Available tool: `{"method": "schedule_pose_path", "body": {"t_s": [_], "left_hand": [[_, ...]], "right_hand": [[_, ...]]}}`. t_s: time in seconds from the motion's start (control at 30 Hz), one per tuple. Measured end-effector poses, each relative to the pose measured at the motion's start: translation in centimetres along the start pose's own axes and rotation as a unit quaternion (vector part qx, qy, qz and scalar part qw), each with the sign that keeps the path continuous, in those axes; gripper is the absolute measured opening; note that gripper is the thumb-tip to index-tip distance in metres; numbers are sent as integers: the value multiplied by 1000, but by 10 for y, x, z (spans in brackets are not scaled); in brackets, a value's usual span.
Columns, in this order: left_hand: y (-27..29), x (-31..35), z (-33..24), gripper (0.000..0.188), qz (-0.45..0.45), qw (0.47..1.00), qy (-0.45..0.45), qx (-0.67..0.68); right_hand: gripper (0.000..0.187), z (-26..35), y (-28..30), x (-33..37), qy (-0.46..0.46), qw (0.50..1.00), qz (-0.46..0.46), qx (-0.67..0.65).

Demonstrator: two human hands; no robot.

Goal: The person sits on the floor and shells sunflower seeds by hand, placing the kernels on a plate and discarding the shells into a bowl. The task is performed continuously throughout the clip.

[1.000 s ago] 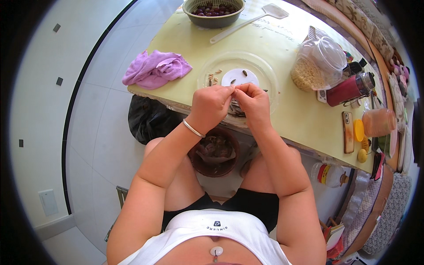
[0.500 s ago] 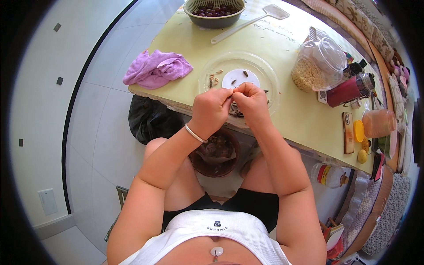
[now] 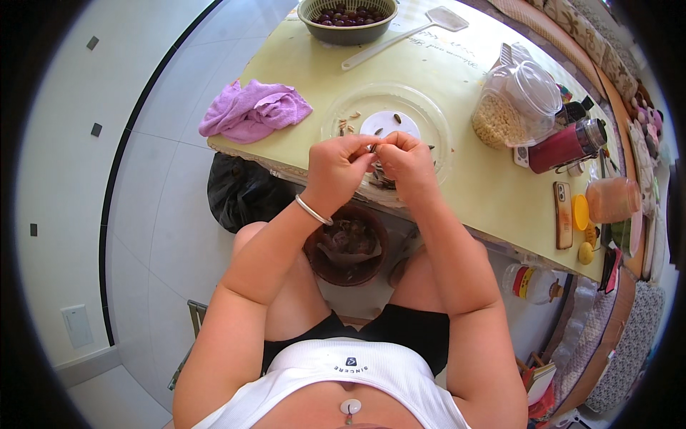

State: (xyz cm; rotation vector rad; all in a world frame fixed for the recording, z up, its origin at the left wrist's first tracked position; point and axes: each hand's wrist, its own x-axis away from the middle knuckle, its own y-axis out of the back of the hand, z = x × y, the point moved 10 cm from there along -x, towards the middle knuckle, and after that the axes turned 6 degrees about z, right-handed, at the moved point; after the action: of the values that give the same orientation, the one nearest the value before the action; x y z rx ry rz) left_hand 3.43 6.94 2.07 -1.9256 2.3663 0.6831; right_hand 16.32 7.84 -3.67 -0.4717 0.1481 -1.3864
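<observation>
Now left hand (image 3: 333, 169) looser (dark sliver (image 3: 372, 149) showing at fingertips).

Premises: apparently a home; exact room type cannot be determined. Grounds: pale yellow printed surface (image 3: 486, 193) beneath the hands (image 3: 336, 168), carrying household items. Beyond the hands, a colander (image 3: 348, 34) of dark round fruit (image 3: 350, 15); to their left, a crumpled purple towel (image 3: 256, 113); to their right, a smartphone (image 3: 563, 214). Farther right, patterned soft furnishings (image 3: 582, 25) and plush toys (image 3: 647, 114). Floor (image 3: 179, 164) left of the hands: pale tile.
</observation>
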Motion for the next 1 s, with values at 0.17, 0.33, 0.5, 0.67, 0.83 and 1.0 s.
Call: {"method": "schedule_pose_path", "body": {"t_s": [0.17,0.33,0.5,0.67,0.83,1.0], "left_hand": [[-7,-5,25,22,58,953,107,278],[-9,-4,39,20,86,916,169,354],[-9,-8,40,18,93,924,159,336],[-11,-10,29,14,103,937,132,307],[-11,-12,29,10,101,962,100,233],[-6,-11,10,9,83,994,35,55]], "right_hand": [[4,3,-2,0,-17,998,45,-32],[4,5,0,1,4,999,40,5],[4,2,7,0,-5,998,39,-49],[11,0,4,-1,-22,989,43,-140],[14,-11,2,-3,-54,992,63,-99],[15,-5,-4,-2,-14,998,64,5]]}}
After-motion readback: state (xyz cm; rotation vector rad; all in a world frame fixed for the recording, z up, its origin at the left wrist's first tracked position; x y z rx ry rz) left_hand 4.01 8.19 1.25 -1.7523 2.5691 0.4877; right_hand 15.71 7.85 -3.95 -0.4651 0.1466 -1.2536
